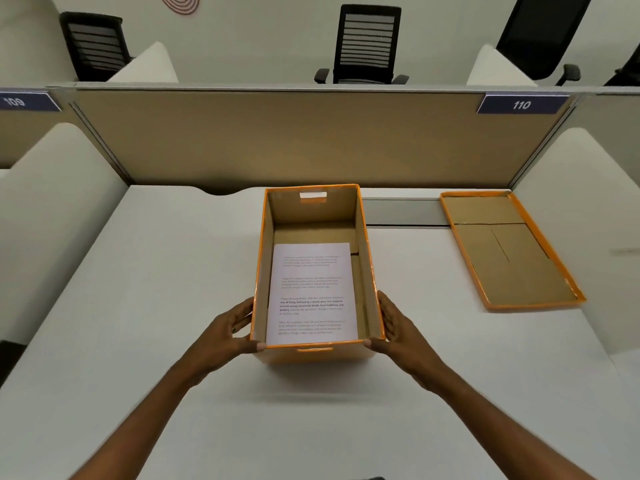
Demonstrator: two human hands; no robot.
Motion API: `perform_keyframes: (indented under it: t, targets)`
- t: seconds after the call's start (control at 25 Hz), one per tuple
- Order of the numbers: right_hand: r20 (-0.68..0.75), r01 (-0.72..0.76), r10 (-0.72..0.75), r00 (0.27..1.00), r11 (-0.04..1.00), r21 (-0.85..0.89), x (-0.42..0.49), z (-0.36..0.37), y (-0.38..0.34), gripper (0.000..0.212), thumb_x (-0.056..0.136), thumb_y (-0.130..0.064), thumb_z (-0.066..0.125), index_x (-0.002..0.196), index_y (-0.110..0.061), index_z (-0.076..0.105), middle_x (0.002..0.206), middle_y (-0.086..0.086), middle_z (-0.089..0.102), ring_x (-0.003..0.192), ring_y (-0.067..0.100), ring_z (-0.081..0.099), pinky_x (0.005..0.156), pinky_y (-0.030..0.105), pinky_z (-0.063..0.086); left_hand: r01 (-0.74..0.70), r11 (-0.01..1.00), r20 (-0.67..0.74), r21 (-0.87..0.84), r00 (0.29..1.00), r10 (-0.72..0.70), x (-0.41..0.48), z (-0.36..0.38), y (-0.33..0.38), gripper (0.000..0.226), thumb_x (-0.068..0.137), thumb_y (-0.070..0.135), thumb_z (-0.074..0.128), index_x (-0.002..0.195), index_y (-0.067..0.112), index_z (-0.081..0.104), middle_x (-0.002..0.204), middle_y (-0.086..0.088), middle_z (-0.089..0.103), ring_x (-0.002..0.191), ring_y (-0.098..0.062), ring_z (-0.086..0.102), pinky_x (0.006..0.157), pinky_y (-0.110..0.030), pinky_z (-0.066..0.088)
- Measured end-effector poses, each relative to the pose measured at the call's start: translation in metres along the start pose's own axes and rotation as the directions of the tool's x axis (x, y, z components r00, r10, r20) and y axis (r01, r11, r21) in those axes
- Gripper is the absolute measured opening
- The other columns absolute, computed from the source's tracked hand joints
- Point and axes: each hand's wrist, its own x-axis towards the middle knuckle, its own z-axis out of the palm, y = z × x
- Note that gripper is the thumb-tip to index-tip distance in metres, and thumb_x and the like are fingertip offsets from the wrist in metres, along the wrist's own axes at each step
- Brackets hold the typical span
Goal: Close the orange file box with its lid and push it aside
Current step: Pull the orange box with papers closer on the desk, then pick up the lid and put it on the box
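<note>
The orange file box (367, 258) stands open in the middle of the white desk, brown cardboard inside, with a printed white sheet (313, 292) lying on its bottom. Its lid (509, 251) lies upside down on the desk to the right, apart from the box, near the right partition. My left hand (230, 329) presses against the box's near left corner, thumb on the front rim. My right hand (398, 325) holds the near right corner the same way. Both hands grip the box from outside.
A tan partition wall (311, 136) closes off the back of the desk (138, 306), with white side dividers left and right. A grey cable slot (405, 211) lies between box and lid. Black office chairs stand beyond the partition.
</note>
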Motion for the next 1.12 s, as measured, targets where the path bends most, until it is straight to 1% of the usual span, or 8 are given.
perform_keyframes:
  t: [0.28,0.4,0.52,0.64,0.76,0.88,0.96,1.12]
  targets:
    - [0.039,-0.057,0.056,0.998,0.998,0.026,0.008,0.013,0.007,0.086,0.083,-0.036,0.084,0.142,-0.071,0.032,0.147,-0.039,0.048,0.137,-0.009,0.049,0.11,0.024,0.048,0.033,0.999,-0.001,0.002,0.999,-0.033,0.004,-0.001,-0.021,0.099,0.075,0.025,0.089,0.151,0.047,0.03,0.144,0.031,0.046,0.137,0.002,0.043,0.086,-0.006,0.05]
    - [0.01,-0.082,0.082,0.997,0.996,0.015,0.008,0.014,0.003,0.105,0.074,-0.051,0.087,0.155,-0.057,0.021,0.162,-0.029,0.034,0.149,0.001,0.038,0.121,0.038,0.038,0.048,0.999,-0.03,0.004,0.998,-0.048,0.006,0.004,-0.02,0.107,0.074,0.039,0.085,0.158,0.034,0.02,0.157,0.016,0.037,0.15,-0.013,0.035,0.108,-0.028,0.044]
    - [-0.111,-0.141,0.135,0.985,0.988,-0.054,0.008,0.007,-0.003,0.118,0.075,-0.057,0.082,0.161,-0.046,0.002,0.173,-0.013,0.007,0.158,0.022,0.02,0.126,0.048,0.027,0.125,0.988,-0.246,0.089,0.964,-0.1,0.004,0.02,-0.004,0.118,0.075,0.062,0.073,0.162,0.025,0.003,0.171,0.003,0.01,0.158,-0.02,0.016,0.124,-0.046,0.023]
    - [-0.301,-0.122,0.071,0.951,0.98,-0.154,0.001,-0.028,-0.004,0.106,0.086,-0.057,0.071,0.163,-0.039,0.002,0.173,-0.014,0.001,0.159,0.021,0.014,0.127,0.047,0.022,-0.079,0.975,-0.4,0.205,0.903,0.158,0.011,0.048,0.033,0.101,0.082,0.059,0.063,0.162,0.027,0.01,0.172,0.005,0.009,0.158,-0.018,0.014,0.122,-0.042,0.024]
    - [-0.463,-0.162,0.066,0.884,0.972,-0.169,-0.019,-0.082,0.01,0.099,0.089,-0.058,0.066,0.164,-0.031,0.007,0.173,-0.012,0.005,0.159,0.013,0.011,0.129,0.044,0.017,-0.339,0.902,-0.268,0.269,0.873,0.408,0.029,0.096,0.084,0.086,0.09,0.051,0.063,0.16,0.033,0.017,0.17,0.01,0.019,0.156,-0.011,0.018,0.12,-0.032,0.026]
    - [-0.546,-0.24,0.085,0.834,0.946,-0.219,-0.037,-0.149,0.037,0.098,0.091,-0.056,0.065,0.165,-0.026,0.008,0.174,-0.009,0.004,0.16,0.012,0.007,0.129,0.045,0.015,-0.564,0.752,-0.026,0.341,0.794,0.607,0.053,0.171,0.134,0.079,0.094,0.05,0.06,0.159,0.04,0.016,0.169,0.017,0.015,0.156,0.001,0.006,0.117,-0.011,0.013]
    - [-0.553,-0.3,0.097,0.828,0.909,-0.289,-0.047,-0.199,0.058,0.098,0.092,-0.054,0.065,0.165,-0.024,0.007,0.174,-0.006,-0.001,0.161,0.015,0.002,0.129,0.051,0.016,-0.653,0.654,0.123,0.382,0.737,0.665,0.078,0.231,0.16,0.081,0.096,0.046,0.058,0.161,0.035,0.01,0.171,0.015,0.008,0.156,0.001,-0.003,0.119,-0.015,0.011]
    - [-0.533,-0.352,0.098,0.841,0.845,-0.401,-0.057,-0.285,0.099,0.099,0.093,-0.05,0.066,0.165,-0.019,0.006,0.174,0.003,-0.004,0.161,0.024,-0.004,0.128,0.055,0.014,-0.637,0.624,0.277,0.453,0.766,0.58,0.141,0.338,0.187,0.086,0.098,0.044,0.056,0.163,0.023,0.004,0.172,0.007,-0.004,0.157,-0.007,-0.013,0.128,-0.03,0.008]
